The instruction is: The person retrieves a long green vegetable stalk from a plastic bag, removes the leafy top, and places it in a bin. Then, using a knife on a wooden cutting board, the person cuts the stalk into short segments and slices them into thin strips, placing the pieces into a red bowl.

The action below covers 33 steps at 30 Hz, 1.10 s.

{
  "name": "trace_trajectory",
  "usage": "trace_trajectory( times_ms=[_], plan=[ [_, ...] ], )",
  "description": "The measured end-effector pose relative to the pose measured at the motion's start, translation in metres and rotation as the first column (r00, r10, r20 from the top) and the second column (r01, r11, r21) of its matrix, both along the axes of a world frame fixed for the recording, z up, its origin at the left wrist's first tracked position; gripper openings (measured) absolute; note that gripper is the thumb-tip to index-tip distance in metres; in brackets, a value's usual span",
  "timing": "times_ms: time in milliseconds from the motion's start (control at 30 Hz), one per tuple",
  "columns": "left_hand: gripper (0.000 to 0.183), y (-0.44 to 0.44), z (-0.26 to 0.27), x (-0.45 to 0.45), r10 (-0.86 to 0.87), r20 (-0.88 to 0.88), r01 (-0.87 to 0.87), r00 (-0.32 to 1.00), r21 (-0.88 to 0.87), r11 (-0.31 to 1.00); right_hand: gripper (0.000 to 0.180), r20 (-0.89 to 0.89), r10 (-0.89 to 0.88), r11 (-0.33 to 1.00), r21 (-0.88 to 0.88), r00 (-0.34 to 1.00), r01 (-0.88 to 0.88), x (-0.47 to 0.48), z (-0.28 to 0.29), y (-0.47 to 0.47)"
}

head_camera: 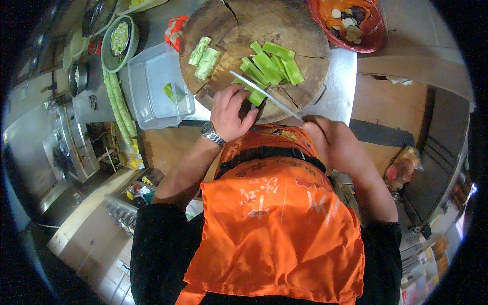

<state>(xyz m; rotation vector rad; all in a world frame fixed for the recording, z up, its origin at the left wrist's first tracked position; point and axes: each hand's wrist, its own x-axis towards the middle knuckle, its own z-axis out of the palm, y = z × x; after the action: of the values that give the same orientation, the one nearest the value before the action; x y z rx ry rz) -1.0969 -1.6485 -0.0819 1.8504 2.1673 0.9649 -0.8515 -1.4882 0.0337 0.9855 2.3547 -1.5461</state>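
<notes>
My left hand (pixel 233 113), a metal watch on its wrist, presses with bent fingers on a green stem piece (pixel 256 97) at the near edge of a round wooden chopping block (pixel 244 30). My right hand (pixel 318 131) is closed on the handle end of a knife (pixel 267 94), whose blade slants across that piece beside my left fingertips. Beyond the blade lies a loose pile of flat green stem slices (pixel 268 68). Two paler, rough-skinned stem pieces (pixel 207 63) lie at the left of the block.
A clear plastic container (pixel 135 87) with a green piece inside stands left of the block. Further left are long green stems (pixel 114 103) and a bowl of chopped food (pixel 105 63). A red basket (pixel 377 42) with mixed ingredients sits at the upper right.
</notes>
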Motion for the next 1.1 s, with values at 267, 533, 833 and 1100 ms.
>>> trace_trajectory(
  times_ms=[267,533,833,1100],
  plan=[
    [0.044,0.001,-0.010,-0.010,-0.051,-0.080,0.053,0.996,0.020,0.998,0.036,0.157,0.077,0.996,0.035,0.985,-0.084,0.002,0.029,-0.017],
    [0.039,0.002,-0.011,-0.008,-0.024,-0.065,0.026,0.998,0.025,0.999,0.038,0.042,0.094,0.991,0.092,0.995,-0.097,-0.010,-0.003,-0.014],
    [0.039,0.002,-0.017,-0.010,-0.027,-0.007,0.027,1.000,0.040,0.999,0.064,0.194,0.091,0.868,-0.496,0.977,0.017,-0.035,-0.023,0.059],
    [0.043,-0.018,-0.005,-0.003,0.007,-0.086,-0.002,0.996,0.052,0.999,0.057,0.259,-0.117,0.805,-0.541,0.959,0.245,0.024,-0.022,0.037]
  ],
)
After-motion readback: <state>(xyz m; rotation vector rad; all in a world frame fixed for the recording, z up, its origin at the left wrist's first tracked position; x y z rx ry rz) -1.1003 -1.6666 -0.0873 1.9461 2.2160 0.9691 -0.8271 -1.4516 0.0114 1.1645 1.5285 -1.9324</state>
